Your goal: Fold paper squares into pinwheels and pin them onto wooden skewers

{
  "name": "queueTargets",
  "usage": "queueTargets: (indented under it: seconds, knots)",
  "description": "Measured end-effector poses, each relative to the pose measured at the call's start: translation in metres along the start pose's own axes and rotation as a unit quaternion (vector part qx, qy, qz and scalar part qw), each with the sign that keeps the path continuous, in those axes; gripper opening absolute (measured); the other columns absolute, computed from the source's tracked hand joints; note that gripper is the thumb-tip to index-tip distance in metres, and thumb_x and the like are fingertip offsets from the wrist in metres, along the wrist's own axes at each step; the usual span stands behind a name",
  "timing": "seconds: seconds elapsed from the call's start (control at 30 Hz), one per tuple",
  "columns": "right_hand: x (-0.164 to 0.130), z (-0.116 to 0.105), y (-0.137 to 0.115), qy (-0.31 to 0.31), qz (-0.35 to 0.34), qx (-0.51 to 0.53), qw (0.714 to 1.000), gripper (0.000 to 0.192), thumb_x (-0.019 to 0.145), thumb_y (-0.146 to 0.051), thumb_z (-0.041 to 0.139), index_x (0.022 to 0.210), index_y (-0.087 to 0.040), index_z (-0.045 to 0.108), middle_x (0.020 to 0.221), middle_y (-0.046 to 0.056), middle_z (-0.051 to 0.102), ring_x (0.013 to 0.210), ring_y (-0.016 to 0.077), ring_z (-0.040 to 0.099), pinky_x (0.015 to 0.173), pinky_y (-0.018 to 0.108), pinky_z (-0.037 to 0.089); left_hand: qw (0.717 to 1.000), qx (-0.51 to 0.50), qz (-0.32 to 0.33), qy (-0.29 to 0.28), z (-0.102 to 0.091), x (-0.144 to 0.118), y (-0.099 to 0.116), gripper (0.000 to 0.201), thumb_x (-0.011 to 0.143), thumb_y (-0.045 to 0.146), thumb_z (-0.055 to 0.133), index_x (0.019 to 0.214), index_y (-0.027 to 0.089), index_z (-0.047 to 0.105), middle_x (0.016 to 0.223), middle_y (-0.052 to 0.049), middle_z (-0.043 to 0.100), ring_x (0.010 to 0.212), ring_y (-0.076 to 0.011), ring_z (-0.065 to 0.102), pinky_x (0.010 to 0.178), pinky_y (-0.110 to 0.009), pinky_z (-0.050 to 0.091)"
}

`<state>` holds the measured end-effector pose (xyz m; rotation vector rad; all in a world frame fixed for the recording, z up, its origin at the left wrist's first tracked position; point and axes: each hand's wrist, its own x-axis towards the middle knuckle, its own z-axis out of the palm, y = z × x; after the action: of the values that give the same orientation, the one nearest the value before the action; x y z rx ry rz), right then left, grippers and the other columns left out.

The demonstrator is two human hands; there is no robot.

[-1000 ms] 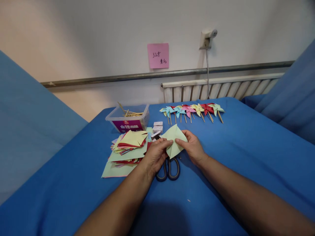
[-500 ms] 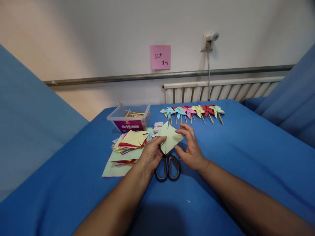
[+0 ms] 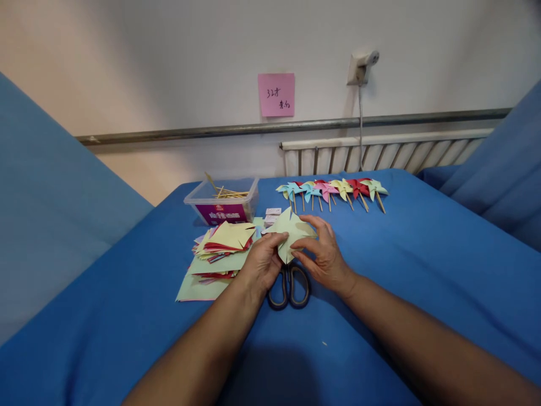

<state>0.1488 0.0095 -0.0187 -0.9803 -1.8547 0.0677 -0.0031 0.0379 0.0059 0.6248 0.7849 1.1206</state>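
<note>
Pale green paper [image 3: 291, 228] is half covered by both hands; left hand [image 3: 262, 265] and right hand [image 3: 324, 255] pinch it closed-fingered, scissors [image 3: 289, 286] partly hidden just beneath the grip

pinwheels [image 3: 332, 190] row at back | stick box [image 3: 221, 204] | pink note [image 3: 276, 95] on wall | radiator [image 3: 380, 151]

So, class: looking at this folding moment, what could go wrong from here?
1. The black-handled scissors lie right under both hands, so the left hand or right hand could catch them.
2. The loose stack of coloured paper squares beside the left hand could get knocked and slide.
</note>
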Motion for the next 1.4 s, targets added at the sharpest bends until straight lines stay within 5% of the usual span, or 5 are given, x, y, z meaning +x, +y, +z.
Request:
queueTargets:
  seconds: [0.2, 0.53, 0.87, 1.4]
  knots:
    - [-0.001, -0.001, 0.001, -0.041, -0.013, -0.024, 0.999, 0.047, 0.070, -0.003, 0.056, 0.108, -0.029, 0.060, 0.146, 0.004, 0.032, 0.134, 0.0312, 0.032, 0.105, 0.053, 0.031, 1.000, -0.019, -0.003, 0.014, 0.003, 0.001, 0.004, 0.025, 0.064, 0.009, 0.073, 0.087, 0.014, 0.068, 0.086, -0.006, 0.073, 0.078, -0.0186, 0.067, 0.074, -0.029, 0.051]
    - [-0.001, 0.005, 0.005, 0.012, 0.011, 0.012, 1.000, 0.006, 0.084, -0.027, 0.063, 0.088, -0.026, 0.067, 0.131, 0.005, 0.050, 0.128, 0.0271, 0.040, 0.105, 0.048, 0.033, 1.000, 0.011, 0.003, 0.007, 0.003, -0.001, -0.001, 0.021, 0.060, 0.011, 0.077, 0.078, 0.012, 0.066, 0.074, -0.003, 0.068, 0.066, -0.0135, 0.062, 0.064, -0.025, 0.048]
    - [0.001, 0.006, 0.014, 0.051, 0.111, 0.074, 0.990, 0.010, 0.080, -0.023, 0.063, 0.070, -0.022, 0.061, 0.112, 0.007, 0.061, 0.111, 0.0245, 0.052, 0.097, 0.045, 0.040, 0.998, 0.052, -0.016, 0.037, 0.005, -0.003, -0.005, 0.024, 0.055, 0.013, 0.081, 0.061, 0.015, 0.058, 0.062, 0.000, 0.062, 0.059, -0.0111, 0.057, 0.063, -0.025, 0.045]
    - [0.001, 0.010, 0.017, 0.046, 0.141, 0.064, 0.987, 0.012, 0.077, -0.023, 0.065, 0.065, -0.022, 0.061, 0.107, 0.007, 0.064, 0.107, 0.0249, 0.055, 0.094, 0.045, 0.042, 0.993, 0.106, 0.005, 0.054, 0.002, 0.001, -0.011, 0.027, 0.053, 0.014, 0.081, 0.060, 0.015, 0.055, 0.059, 0.003, 0.055, 0.060, -0.0091, 0.052, 0.062, -0.022, 0.040]
